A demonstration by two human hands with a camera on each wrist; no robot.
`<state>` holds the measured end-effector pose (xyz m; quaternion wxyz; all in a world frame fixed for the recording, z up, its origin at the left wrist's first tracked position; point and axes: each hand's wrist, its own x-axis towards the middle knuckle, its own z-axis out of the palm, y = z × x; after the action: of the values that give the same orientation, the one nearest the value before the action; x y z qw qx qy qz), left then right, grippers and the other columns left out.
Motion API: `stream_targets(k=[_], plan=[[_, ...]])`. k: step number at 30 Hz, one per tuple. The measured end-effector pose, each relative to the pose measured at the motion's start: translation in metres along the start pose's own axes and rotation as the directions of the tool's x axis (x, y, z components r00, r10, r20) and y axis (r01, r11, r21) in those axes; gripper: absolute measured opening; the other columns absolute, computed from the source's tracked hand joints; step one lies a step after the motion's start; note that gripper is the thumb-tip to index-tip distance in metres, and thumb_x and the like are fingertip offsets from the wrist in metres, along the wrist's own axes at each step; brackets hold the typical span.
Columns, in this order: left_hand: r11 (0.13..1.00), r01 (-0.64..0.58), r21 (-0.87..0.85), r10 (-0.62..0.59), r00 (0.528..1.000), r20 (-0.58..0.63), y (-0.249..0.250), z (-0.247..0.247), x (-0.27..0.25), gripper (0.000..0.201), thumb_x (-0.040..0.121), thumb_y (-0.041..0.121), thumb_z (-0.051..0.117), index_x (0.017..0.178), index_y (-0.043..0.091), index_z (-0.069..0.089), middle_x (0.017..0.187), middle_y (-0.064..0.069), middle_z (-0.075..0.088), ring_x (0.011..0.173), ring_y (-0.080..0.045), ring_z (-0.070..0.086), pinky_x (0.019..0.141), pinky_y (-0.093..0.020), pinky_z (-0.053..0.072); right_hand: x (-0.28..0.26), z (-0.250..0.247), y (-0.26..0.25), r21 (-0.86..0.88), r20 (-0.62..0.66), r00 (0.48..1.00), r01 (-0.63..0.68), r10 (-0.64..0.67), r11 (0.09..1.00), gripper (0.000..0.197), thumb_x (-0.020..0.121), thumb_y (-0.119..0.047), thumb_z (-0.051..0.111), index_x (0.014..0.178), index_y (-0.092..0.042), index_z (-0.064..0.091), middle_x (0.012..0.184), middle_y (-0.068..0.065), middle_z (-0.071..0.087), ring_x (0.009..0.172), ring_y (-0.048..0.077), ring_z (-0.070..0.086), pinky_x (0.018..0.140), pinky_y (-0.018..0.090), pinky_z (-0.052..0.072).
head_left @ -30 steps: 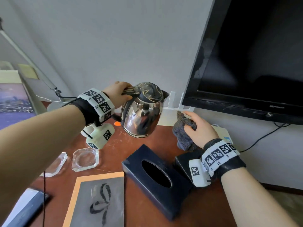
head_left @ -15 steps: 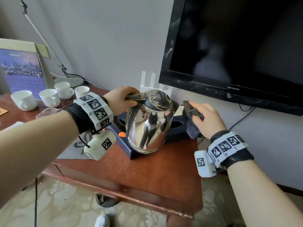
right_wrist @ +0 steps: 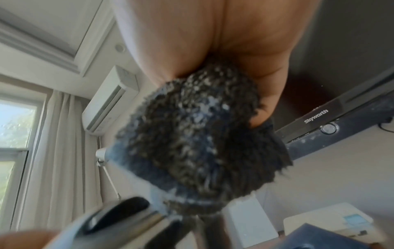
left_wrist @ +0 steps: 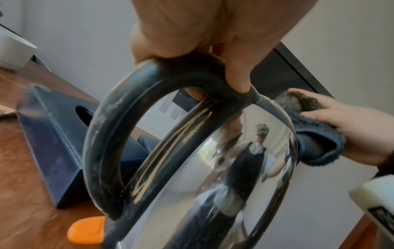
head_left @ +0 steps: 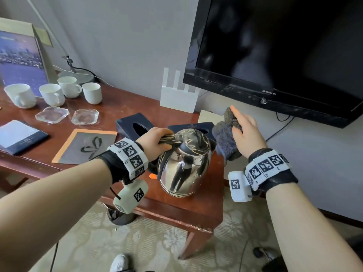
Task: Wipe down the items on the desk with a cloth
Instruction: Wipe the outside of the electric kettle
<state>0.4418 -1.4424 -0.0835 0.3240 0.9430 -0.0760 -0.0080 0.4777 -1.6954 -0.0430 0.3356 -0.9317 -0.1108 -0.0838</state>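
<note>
Four white cups [head_left: 53, 94] are standing at the far left of the desk [head_left: 206, 209], with two clear glass coasters [head_left: 68, 115] lying in front of them. Two dark tissue boxes [head_left: 135, 124] are sitting behind one steel kettle [head_left: 184, 163], one white router [head_left: 178, 95] is standing against the wall, and one television [head_left: 275, 52] is hanging above the desk's right end. One orange-edged mat [head_left: 84, 146] and one dark booklet [head_left: 21, 136] are lying toward the front left.

You are holding the kettle with your left hand [head_left: 155, 142], fingers wrapped around its black handle [left_wrist: 119, 134]; the kettle is hanging upright above the desk's right front corner. Whether its base is touching the wood, the views are not showing. Your right hand [head_left: 247, 138] is gripping one grey cloth [head_left: 225, 138] bunched against the palm, index finger lying straight along it, and the cloth is sitting just beside the kettle's right shoulder; the views are not showing whether the two are touching.

Compared with half a second ago, you are holding the kettle in the same grip and the cloth is staying at the kettle's right side. The head view is now taking in more of the desk's left part, so the coasters, mat and booklet are showing
</note>
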Motion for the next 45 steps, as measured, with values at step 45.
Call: stream_targets(k=[45], plan=[[0.995, 0.058, 0.079, -0.059, 0.998, 0.01, -0.025, 0.033, -0.008, 0.048, 0.093, 0.014, 0.05, 0.138, 0.009, 0.036, 0.128, -0.012, 0.043, 0.118, -0.029, 0.045, 0.101, -0.034, 0.034, 0.015, 0.073, -0.015, -0.333, 0.272, 0.96, 0.161, -0.069, 0.929, 0.046, 0.087, -0.015, 0.056, 0.131, -0.021, 0.043, 0.132, 0.006, 0.046, 0.124, 0.027, 0.039, 0.097, 0.033, 0.035]])
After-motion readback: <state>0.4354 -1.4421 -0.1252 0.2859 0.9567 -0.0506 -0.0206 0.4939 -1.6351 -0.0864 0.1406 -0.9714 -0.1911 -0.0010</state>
